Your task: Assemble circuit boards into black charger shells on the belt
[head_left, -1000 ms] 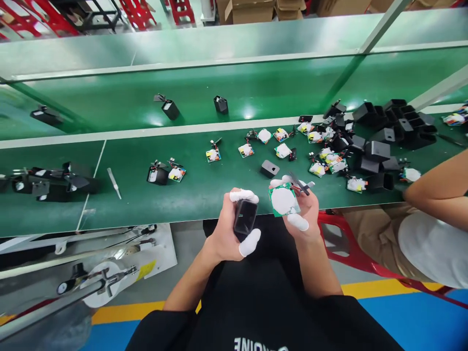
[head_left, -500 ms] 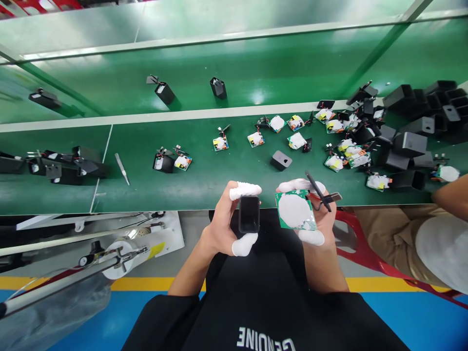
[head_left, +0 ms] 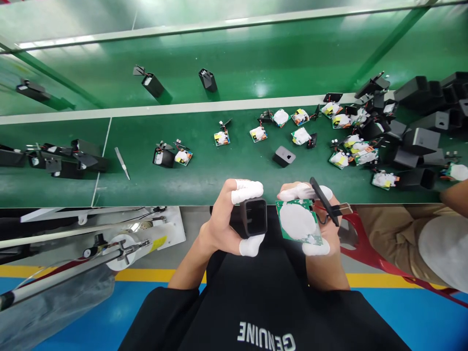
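In the head view, the case (head_left: 250, 217) at lower centre now turns more of its side into sight and sits nearer the board (head_left: 298, 222) than before. Its long axis runs left to right, open end rightward. The left hand (head_left: 224, 223) clamps its fingers around the case, spread to its width; the right hand's (head_left: 331, 233) grip the board.

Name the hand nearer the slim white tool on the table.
Left. The left hand, gripping a black case, sits lower in view, right of the white tool; the right hand, holding a circuit board, is farther right.
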